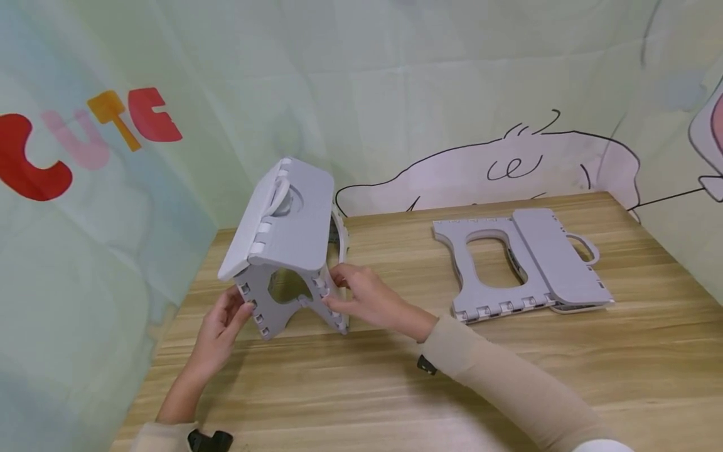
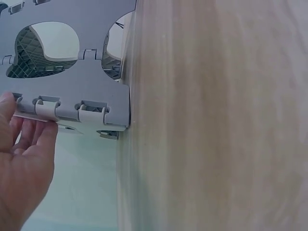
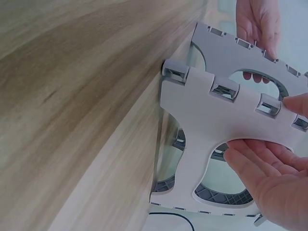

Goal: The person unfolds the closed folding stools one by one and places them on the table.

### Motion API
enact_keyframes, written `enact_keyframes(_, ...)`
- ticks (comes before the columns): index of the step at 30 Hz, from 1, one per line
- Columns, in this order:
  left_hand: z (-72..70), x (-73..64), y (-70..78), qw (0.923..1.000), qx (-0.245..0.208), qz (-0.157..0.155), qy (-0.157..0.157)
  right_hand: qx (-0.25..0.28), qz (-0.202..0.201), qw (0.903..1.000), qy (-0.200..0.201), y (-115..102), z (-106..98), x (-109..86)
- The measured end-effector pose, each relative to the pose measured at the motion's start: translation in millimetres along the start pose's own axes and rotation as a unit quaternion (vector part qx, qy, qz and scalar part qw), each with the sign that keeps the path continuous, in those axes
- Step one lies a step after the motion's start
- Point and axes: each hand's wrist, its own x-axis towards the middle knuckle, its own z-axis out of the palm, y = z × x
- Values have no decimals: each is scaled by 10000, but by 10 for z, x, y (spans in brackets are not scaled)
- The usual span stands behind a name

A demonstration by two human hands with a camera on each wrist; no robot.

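Observation:
A grey folding step stool [image 1: 299,213] stands partly folded on the table, its top bent into a ridge with a strap handle [image 1: 278,199] along the fold. My left hand [image 1: 220,326] pinches the hinged edge of its left leg, thumb in front and fingers behind. On the other side my right hand [image 1: 369,298] grips the right leg, and the right wrist view shows those fingers [image 3: 262,166] at the cutout of the white side panel [image 3: 192,110]. The front panel [image 2: 91,29] is creased down its middle, seen in the left wrist view.
A second grey folding stool [image 1: 491,295] lies folded flat on the wooden table [image 1: 361,389] at the right, its handle [image 1: 590,248] pointing right. A printed cloth backdrop [image 1: 361,113] hangs behind the table and along its left side.

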Motion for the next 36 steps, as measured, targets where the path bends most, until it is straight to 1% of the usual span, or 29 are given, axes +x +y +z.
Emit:
enact_keyframes(4,-16,-4,22,10000,18,-41,-22,24,93,10000,-6,-13,8,-2)
enact_keyframes(7,-43,-11,41,10000,21,-36,-59,-81,74,9999,-16,-18,-5,-12)
enact_keyframes(11,-103,-22,67,9992,-383,19,-113,-208,163,9996,30,-17,-63,-41)
enact_keyframes(14,-168,-6,103,9973,-730,67,18,-149,292,9992,207,-15,-130,-47)
enact_keyframes(17,-239,32,165,9971,-723,76,226,-128,354,9982,474,-22,-193,-30)
enact_keyframes(18,-261,53,191,9972,-688,78,265,-147,421,9975,556,-28,-214,-26)
enact_keyframes(20,-302,94,253,9988,-404,45,286,-279,576,9953,722,-52,-261,-19)
enact_keyframes(24,-358,200,377,9994,37,174,306,-587,905,9882,1086,-117,-359,2)
enact_keyframes(25,-368,228,410,9991,177,210,315,-684,901,9868,1163,-132,-384,14)
enact_keyframes(28,-393,326,507,9984,327,367,280,-965,827,9832,1313,-161,-456,55)
enact_keyframes(32,-417,470,656,9974,576,427,122,-1203,581,9836,1214,-196,-557,131)
enact_keyframes(36,-424,610,807,9961,796,344,-136,-1137,324,9887,919,-261,-629,241)
